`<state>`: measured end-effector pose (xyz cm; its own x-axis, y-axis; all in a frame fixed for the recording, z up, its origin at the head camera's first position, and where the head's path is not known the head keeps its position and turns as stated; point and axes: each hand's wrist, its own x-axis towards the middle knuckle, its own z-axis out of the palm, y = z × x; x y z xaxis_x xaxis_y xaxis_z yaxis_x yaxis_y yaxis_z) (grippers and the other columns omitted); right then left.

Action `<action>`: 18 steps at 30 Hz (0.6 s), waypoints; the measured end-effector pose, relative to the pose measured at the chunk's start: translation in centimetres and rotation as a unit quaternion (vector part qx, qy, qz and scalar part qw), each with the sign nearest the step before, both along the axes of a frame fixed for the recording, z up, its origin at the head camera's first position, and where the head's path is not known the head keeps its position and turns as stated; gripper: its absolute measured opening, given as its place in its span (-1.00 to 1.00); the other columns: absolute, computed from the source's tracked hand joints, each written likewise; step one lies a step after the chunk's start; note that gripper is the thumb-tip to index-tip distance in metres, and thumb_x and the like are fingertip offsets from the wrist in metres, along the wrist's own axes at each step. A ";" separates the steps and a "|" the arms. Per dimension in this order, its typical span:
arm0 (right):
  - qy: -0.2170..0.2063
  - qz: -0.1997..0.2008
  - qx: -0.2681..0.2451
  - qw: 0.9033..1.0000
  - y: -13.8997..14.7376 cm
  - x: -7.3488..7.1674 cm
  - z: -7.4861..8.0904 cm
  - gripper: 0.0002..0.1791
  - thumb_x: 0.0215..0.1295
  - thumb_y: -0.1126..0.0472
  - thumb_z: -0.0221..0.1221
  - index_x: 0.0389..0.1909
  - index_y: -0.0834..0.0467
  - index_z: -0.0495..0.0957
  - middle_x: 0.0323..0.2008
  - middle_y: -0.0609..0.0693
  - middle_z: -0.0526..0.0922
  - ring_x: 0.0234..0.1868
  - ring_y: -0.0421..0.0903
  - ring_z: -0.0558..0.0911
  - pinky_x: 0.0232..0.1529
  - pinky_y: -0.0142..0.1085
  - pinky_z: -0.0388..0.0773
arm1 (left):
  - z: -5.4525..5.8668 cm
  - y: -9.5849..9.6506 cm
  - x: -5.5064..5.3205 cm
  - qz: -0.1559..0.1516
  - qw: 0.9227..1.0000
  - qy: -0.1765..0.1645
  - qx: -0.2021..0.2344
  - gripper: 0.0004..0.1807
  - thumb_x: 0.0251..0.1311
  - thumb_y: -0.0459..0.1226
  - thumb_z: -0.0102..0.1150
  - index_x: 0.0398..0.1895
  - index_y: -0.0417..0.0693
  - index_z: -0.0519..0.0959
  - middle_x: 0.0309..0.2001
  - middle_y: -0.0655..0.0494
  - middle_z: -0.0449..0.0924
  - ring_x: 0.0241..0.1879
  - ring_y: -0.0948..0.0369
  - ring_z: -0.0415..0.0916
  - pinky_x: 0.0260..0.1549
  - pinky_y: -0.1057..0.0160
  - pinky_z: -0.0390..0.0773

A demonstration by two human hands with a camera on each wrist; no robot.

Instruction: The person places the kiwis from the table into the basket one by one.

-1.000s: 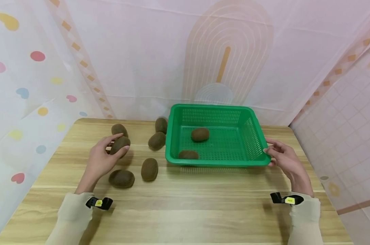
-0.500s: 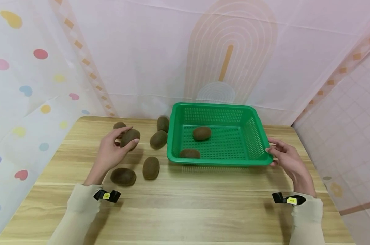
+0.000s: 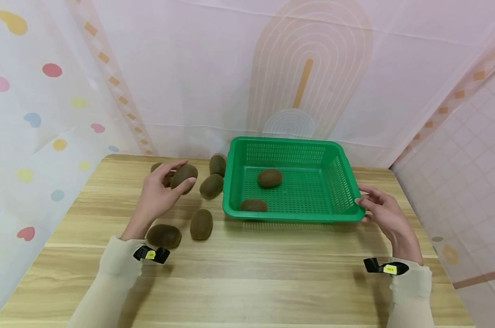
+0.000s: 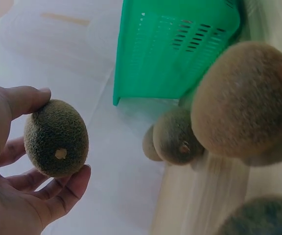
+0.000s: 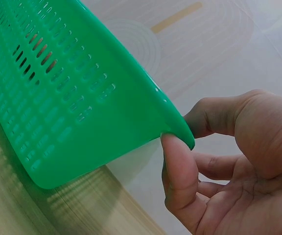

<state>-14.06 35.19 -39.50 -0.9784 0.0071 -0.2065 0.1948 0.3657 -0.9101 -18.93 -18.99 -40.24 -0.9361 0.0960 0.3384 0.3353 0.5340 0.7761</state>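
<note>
A brown fuzzy kiwi is held up off the table between the thumb and fingers of my left hand; its stem end faces the camera in the left wrist view. My right hand pinches the rim of a green plastic basket at its front right corner, thumb on one side and fingers on the other. Inside the basket lie two kiwis, one in the middle and one by the front wall, partly hidden by the rim.
Several kiwis lie on the wooden table left of the basket: a touching pair with a nearer kiwi, a kiwi closer to me, one near the left wrist, and one mostly behind the left hand. A patterned curtain borders the table's back.
My left hand has lifted the kiwi and carried it to the right and slightly away, toward the basket. The right hand keeps its grip on the rim; the basket stays put.
</note>
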 end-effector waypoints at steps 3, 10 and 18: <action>-0.002 0.000 0.000 1.000 0.0 0.0 -0.1 -0.35 0.59 0.15 0.05 0.57 0.28 0.14 -0.15 -0.27 0.56 -0.29 -0.31 0.59 -0.34 -0.34 0.66 | 0.3 0.5 -0.1 -0.001 1.000 -0.001 0.006 -0.43 0.30 -0.16 0.40 0.37 0.03 0.53 0.19 -0.10 0.58 0.08 0.00 0.57 -0.19 0.62 0.50; -0.001 0.002 0.000 1.000 0.1 0.0 -0.2 -0.33 0.59 0.14 0.05 0.58 0.28 0.12 -0.14 -0.28 0.56 -0.29 -0.32 0.59 -0.33 -0.33 0.67 | 1.0 1.7 -0.6 -0.003 1.000 -0.004 0.011 -0.44 0.32 -0.09 0.37 0.37 0.07 0.53 0.28 -0.02 0.57 0.16 0.01 0.53 -0.10 0.42 0.55; 0.002 0.001 0.002 1.000 0.1 0.0 -0.1 -0.34 0.59 0.15 0.05 0.58 0.29 0.13 -0.15 -0.26 0.55 -0.28 -0.31 0.58 -0.35 -0.35 0.66 | 1.4 3.1 -1.0 -0.014 0.999 -0.007 0.037 -0.45 0.30 -0.09 0.39 0.34 0.08 0.56 0.27 0.04 0.58 0.13 0.07 0.55 -0.15 0.47 0.54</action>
<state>-14.05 35.28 -39.62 -0.9791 0.0050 -0.2034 0.1908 0.3695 -0.9094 -19.88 -15.89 -38.81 -0.9382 0.0967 0.3323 0.3377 0.4660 0.8178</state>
